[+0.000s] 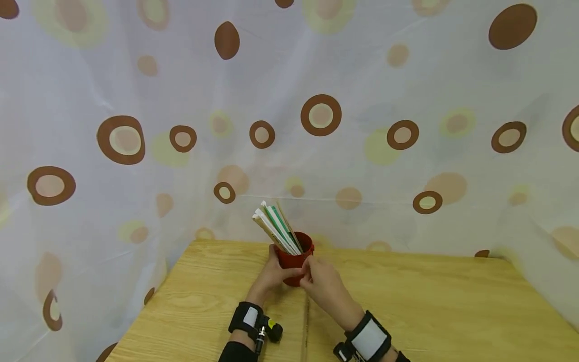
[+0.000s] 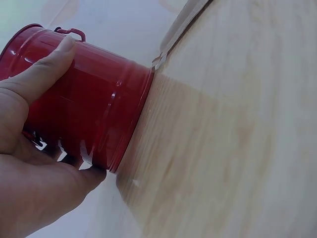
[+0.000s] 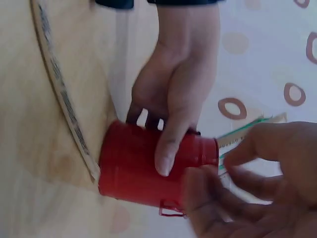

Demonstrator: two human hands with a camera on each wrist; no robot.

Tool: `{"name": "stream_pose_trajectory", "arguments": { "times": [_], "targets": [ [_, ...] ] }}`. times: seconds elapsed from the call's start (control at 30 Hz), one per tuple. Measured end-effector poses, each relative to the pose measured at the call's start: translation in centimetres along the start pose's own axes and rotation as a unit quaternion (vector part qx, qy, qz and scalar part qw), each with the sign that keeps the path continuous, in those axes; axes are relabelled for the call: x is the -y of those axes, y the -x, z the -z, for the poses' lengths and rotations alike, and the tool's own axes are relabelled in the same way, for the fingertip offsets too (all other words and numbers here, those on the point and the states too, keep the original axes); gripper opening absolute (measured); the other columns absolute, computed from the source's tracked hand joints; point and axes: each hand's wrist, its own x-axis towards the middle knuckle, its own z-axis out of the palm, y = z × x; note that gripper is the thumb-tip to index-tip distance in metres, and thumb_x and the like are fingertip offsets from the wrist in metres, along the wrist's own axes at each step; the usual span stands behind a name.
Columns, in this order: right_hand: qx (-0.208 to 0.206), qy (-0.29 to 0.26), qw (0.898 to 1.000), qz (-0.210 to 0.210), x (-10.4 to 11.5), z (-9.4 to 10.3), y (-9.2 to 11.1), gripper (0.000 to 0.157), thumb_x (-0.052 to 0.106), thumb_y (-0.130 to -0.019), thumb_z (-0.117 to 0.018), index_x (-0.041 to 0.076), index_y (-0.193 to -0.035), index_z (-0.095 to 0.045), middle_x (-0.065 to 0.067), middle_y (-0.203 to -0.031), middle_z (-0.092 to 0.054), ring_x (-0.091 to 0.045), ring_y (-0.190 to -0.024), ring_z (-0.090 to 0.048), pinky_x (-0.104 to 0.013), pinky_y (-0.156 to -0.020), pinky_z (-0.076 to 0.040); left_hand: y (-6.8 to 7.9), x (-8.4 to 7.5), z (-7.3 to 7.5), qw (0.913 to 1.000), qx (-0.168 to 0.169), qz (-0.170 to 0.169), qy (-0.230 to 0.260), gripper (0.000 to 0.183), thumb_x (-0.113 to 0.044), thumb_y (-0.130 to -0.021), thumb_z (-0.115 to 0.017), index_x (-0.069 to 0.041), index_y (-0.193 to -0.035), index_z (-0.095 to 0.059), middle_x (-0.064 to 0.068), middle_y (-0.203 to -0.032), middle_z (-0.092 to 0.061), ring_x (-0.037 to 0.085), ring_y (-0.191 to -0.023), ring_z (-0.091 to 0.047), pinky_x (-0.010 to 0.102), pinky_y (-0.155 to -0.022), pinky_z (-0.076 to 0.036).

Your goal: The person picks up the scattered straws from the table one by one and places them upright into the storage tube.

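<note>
A small red metal bucket (image 1: 291,261) stands on the wooden table, holding several slim sticks (image 1: 278,226), some in white and green paper wrappers and one thin and bare. My left hand (image 1: 271,274) grips the bucket from its left side. In the left wrist view, the thumb (image 2: 49,64) lies along the red wall and the other fingers curl beneath it. My right hand (image 1: 327,286) is at the bucket's right side, close to the rim. Seen from the right wrist, its loosely bent fingers (image 3: 247,144) are apart from the thumb with nothing between them. A wire handle loop (image 3: 172,210) sticks out from the wall.
The pale wood table (image 1: 208,296) has a seam (image 1: 305,322) running towards me from the bucket. A white curtain (image 1: 362,75) with brown and beige circles hangs behind the table and along its left side. Both wrists carry black straps with small cameras.
</note>
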Motion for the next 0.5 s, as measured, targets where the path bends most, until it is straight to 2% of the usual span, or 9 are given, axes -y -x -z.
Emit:
{"name": "stream_pose_trajectory", "arguments": {
  "times": [0.07, 0.13, 0.23, 0.37, 0.5],
  "targets": [
    [0.067, 0.004, 0.997, -0.038, 0.3, -0.8, 1.0, 0.013, 0.005, -0.086, -0.071, 0.006, -0.088, -0.057, -0.001, -0.073, -0.052, -0.012, -0.063, -0.048, -0.026, -0.054, -0.041, 0.1, -0.2, 0.2, 1.0, -0.002, -0.001, 0.0, 0.096, -0.016, -0.084, -0.085, -0.007, -0.15, -0.016, 0.021, -0.155, -0.033, 0.04, -0.142, -0.036, 0.059, -0.12, -0.024],
    [0.127, 0.009, 0.989, -0.073, 0.5, -1.8, 1.7, 0.015, 0.011, -0.088, -0.072, 0.005, -0.087, -0.058, -0.001, -0.07, -0.052, -0.012, -0.06, -0.048, -0.026, -0.052, -0.04, 0.2, -0.5, 0.4, 1.0, -0.003, 0.001, 0.001, 0.094, -0.016, -0.084, -0.084, -0.007, -0.15, -0.017, 0.02, -0.154, -0.035, 0.039, -0.142, -0.037, 0.059, -0.12, -0.024],
    [0.183, 0.019, 0.975, -0.125, 0.6, -3.2, 2.7, 0.026, 0.018, -0.089, -0.075, -0.004, -0.094, -0.062, -0.003, -0.067, -0.053, -0.015, -0.057, -0.049, -0.027, -0.051, -0.04, 0.1, -0.5, 0.3, 1.0, 0.0, 0.005, 0.0, 0.095, -0.017, -0.084, -0.084, -0.008, -0.151, -0.017, 0.019, -0.153, -0.037, 0.038, -0.141, -0.038, 0.059, -0.119, -0.025],
    [0.208, 0.032, 0.962, -0.172, 0.4, -4.1, 3.4, 0.033, 0.012, -0.085, -0.078, -0.012, -0.102, -0.063, -0.008, -0.07, -0.055, -0.02, -0.058, -0.052, -0.03, -0.052, -0.043, 0.0, -0.1, 0.0, 1.0, 0.004, 0.001, 0.002, 0.094, -0.016, -0.085, -0.084, -0.008, -0.151, -0.017, 0.018, -0.152, -0.037, 0.038, -0.14, -0.039, 0.059, -0.119, -0.026],
    [0.209, 0.051, 0.963, -0.162, 0.1, -3.9, 3.7, 0.019, 0.004, -0.08, -0.079, -0.003, -0.086, -0.062, -0.007, -0.074, -0.052, -0.02, -0.062, -0.051, -0.031, -0.055, -0.046, 0.1, 0.1, 0.1, 0.9999, 0.003, 0.003, 0.013, 0.093, -0.014, -0.084, -0.084, -0.01, -0.15, -0.018, 0.018, -0.152, -0.037, 0.037, -0.14, -0.039, 0.058, -0.12, -0.026]
  ]
}}
